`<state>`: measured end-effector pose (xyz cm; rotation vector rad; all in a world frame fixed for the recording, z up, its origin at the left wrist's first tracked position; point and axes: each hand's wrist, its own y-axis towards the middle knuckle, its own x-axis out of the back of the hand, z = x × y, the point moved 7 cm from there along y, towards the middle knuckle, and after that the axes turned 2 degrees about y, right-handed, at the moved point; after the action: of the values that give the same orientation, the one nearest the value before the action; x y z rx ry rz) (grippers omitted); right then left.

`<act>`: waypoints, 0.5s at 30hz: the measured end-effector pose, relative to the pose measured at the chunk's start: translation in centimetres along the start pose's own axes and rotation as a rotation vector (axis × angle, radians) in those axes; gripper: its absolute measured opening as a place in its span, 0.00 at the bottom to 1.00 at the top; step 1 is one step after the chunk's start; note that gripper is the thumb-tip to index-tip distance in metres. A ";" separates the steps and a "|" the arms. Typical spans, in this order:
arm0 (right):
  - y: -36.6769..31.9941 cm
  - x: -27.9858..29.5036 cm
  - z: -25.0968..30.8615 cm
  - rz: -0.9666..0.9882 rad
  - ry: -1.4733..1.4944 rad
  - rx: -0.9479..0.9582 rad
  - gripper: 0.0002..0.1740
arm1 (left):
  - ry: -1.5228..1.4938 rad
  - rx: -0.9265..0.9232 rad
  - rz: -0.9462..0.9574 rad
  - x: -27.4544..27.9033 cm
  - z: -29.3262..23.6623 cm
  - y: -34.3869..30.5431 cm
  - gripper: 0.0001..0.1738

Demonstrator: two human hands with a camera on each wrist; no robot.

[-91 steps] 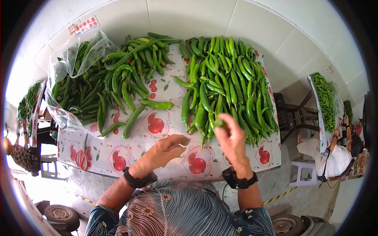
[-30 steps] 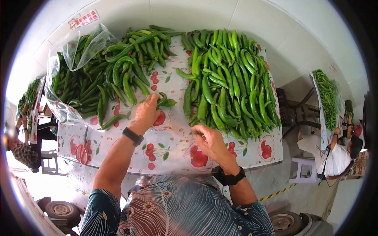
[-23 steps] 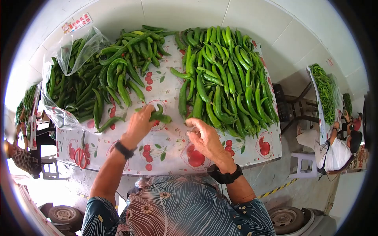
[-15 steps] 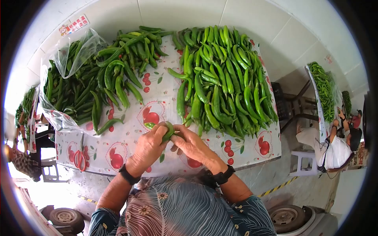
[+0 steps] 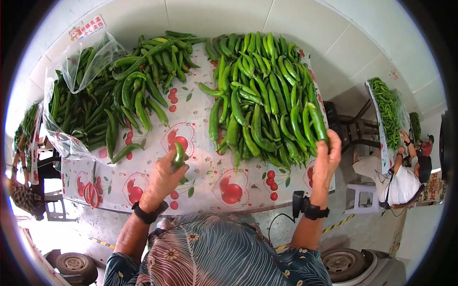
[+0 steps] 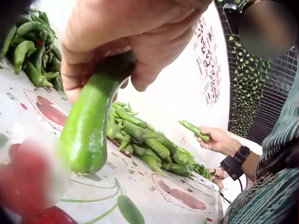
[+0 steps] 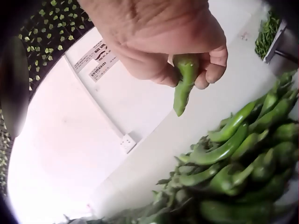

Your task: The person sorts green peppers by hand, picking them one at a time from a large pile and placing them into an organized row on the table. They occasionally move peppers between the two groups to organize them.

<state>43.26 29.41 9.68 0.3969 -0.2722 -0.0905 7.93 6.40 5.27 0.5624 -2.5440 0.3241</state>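
My left hand (image 5: 164, 180) grips a green pepper (image 5: 179, 155) over the front middle of the table; in the left wrist view the pepper (image 6: 88, 128) hangs thick end down from the fingers. At the right front corner of the laid-out peppers (image 5: 262, 133), my right hand (image 5: 327, 155) pinches another pepper (image 5: 317, 121). The right wrist view shows that pepper (image 7: 186, 84) between thumb and fingers, above the pile (image 7: 233, 163). A looser heap of peppers (image 5: 98, 112) lies at the left, partly in a clear plastic bag (image 5: 71, 145).
Red scissors (image 5: 90, 194) lie at the table's front left. One loose pepper (image 5: 126, 153) rests beside the bag. A tiled wall (image 5: 214, 16) stands behind. To the right are a stool (image 5: 360, 198) and a person in white (image 5: 405, 183) at another table.
From meeting at front centre, my hands have separated. The right one has swung right and forward with a pepper; the left has moved slightly left, still gripping one.
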 end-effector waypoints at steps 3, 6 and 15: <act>1.5 2.1 -1.2 -0.034 -0.146 -0.006 0.19 | 0.063 -0.062 -0.017 0.0 1.5 0.0 0.21; 2.6 2.0 -3.8 -0.009 -0.230 0.006 0.18 | 0.057 -0.058 0.013 -0.5 2.7 -0.1 0.25; 4.7 -1.2 -5.6 0.126 -0.556 0.112 0.19 | 0.207 0.042 0.147 -1.0 1.2 -1.0 0.24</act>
<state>43.81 35.95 6.29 0.4604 -0.8523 -0.0608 8.68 5.50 3.83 0.3386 -2.3868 0.4635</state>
